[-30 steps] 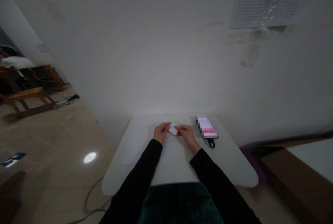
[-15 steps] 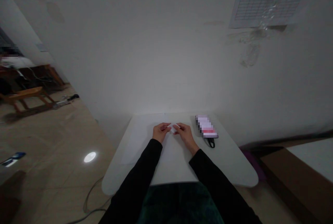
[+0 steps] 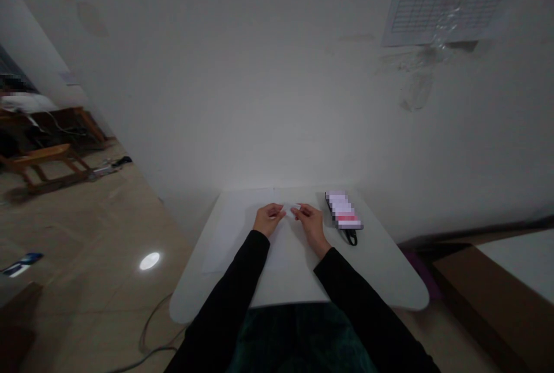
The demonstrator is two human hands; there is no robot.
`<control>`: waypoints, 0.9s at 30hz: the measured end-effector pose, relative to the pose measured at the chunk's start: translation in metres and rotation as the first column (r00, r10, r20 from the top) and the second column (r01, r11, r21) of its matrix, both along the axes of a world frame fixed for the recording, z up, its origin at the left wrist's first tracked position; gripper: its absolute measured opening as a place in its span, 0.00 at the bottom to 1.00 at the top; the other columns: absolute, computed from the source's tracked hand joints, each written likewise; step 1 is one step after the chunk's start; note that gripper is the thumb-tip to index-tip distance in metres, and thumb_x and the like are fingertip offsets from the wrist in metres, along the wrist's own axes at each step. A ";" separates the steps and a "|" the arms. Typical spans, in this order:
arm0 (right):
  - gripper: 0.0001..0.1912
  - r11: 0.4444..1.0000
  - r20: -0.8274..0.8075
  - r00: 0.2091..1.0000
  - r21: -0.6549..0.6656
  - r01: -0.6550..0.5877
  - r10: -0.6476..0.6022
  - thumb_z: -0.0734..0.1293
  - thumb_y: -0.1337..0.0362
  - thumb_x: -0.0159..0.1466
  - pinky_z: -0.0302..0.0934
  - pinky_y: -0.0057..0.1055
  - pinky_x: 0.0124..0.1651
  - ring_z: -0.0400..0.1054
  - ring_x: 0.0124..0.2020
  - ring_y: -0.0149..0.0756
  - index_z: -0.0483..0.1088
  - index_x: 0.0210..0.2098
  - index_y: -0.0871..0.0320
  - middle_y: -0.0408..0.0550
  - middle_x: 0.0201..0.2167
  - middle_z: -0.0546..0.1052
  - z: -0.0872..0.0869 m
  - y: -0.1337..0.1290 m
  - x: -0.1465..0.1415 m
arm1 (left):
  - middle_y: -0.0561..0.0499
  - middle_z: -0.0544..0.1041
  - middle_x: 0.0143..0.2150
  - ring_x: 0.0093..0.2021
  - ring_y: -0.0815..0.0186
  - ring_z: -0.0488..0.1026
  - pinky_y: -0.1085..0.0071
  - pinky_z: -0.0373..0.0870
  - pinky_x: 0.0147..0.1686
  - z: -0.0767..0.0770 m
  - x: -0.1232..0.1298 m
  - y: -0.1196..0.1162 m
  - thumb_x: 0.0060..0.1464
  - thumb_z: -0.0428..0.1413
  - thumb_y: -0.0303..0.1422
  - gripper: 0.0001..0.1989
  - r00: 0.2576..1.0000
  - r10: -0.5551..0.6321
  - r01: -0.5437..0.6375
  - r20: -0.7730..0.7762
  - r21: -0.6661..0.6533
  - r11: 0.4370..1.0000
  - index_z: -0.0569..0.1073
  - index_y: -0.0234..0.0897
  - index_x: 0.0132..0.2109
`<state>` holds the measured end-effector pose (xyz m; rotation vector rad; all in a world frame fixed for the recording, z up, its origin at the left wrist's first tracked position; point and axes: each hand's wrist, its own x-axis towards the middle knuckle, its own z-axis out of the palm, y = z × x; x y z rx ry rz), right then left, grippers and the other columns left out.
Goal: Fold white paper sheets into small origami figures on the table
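A small white piece of paper [image 3: 288, 210] sits between my two hands, pale against the white table and hard to outline. My left hand [image 3: 267, 219] pinches its left side, thumb and forefinger pressed together. On the other side, my right hand [image 3: 310, 222] grips it with thumb and fingertips closed. Both hands are just above the white table [image 3: 294, 292]. Beneath and left of my left hand lies a large white paper sheet [image 3: 229, 234].
To the right of my right hand lies a phone [image 3: 344, 209] with a lit screen and a black loop [image 3: 351, 238] at its near end. A wall [image 3: 277, 101] rises behind the table. Cables [image 3: 151, 338] lie on the floor at left; a brown box [image 3: 493, 286] stands at right.
My fingertips have drawn slightly apart, the right hand shifting a little to the right. The phone and the large sheet have stayed put.
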<state>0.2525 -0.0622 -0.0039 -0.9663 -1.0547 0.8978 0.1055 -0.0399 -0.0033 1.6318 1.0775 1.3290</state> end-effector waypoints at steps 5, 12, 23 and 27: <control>0.11 0.966 0.342 0.938 0.256 -0.039 -0.052 0.64 0.57 0.62 0.62 0.34 0.39 0.69 0.35 0.38 0.76 0.35 0.56 0.49 0.32 0.76 0.004 -0.004 0.004 | 0.47 0.77 0.45 0.45 0.63 0.73 0.63 0.72 0.44 0.004 0.002 -0.009 0.50 0.60 0.36 0.18 0.951 0.175 -0.071 -0.256 0.370 0.926 0.71 0.39 0.49; 0.09 0.947 0.445 0.891 0.313 -0.065 -0.086 0.65 0.58 0.61 0.60 0.31 0.33 0.65 0.31 0.35 0.74 0.31 0.55 0.47 0.28 0.72 0.001 -0.005 -0.001 | 0.51 0.79 0.40 0.36 0.66 0.76 0.71 0.73 0.33 -0.004 -0.005 -0.007 0.54 0.56 0.38 0.11 0.914 0.122 0.014 -0.386 0.331 0.944 0.75 0.41 0.43; 0.12 0.987 0.357 0.934 0.158 -0.034 -0.025 0.67 0.54 0.57 0.59 0.30 0.32 0.68 0.33 0.36 0.73 0.30 0.57 0.48 0.31 0.75 -0.001 -0.003 0.000 | 0.53 0.78 0.30 0.30 0.66 0.76 0.74 0.69 0.29 -0.008 -0.002 -0.004 0.52 0.56 0.39 0.08 0.944 0.139 -0.076 -0.298 0.214 0.974 0.74 0.40 0.36; 0.11 0.982 0.373 0.926 0.191 -0.007 -0.066 0.66 0.55 0.57 0.60 0.31 0.35 0.67 0.35 0.36 0.72 0.31 0.57 0.48 0.31 0.75 0.003 -0.007 -0.001 | 0.54 0.77 0.27 0.27 0.67 0.75 0.74 0.68 0.28 -0.006 0.000 -0.009 0.57 0.50 0.35 0.07 0.931 0.042 0.036 -0.363 0.205 0.978 0.71 0.41 0.39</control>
